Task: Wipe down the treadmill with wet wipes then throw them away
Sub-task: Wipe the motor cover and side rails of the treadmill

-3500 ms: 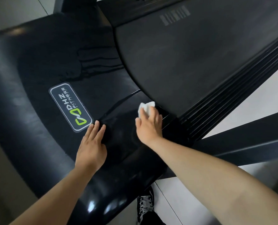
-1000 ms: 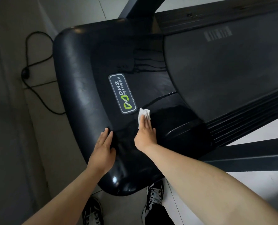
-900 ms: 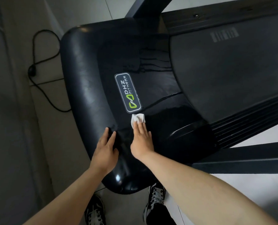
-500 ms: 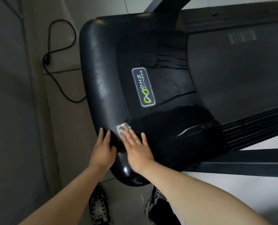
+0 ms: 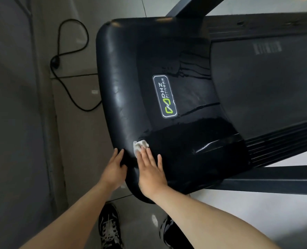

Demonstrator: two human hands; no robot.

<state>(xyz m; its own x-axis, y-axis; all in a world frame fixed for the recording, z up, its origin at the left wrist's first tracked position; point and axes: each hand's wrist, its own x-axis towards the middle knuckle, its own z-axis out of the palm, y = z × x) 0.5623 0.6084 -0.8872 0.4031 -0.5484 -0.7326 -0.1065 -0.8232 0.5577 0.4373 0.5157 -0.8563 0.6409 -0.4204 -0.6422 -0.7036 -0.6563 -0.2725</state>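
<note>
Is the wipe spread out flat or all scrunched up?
Scrunched up: the wet wipe shows as a white lump under the right hand.

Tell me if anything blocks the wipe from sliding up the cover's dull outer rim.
Nothing visible. The wipe lies under the right hand's fingertips, and the rim ahead is bare. The left hand rests on the edge beside it, not ahead.

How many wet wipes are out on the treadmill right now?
1: a crumpled white wet wipe pressed under the right hand's fingertips on the treadmill's front cover, beside the left hand. Another could hide under the palm.
</note>
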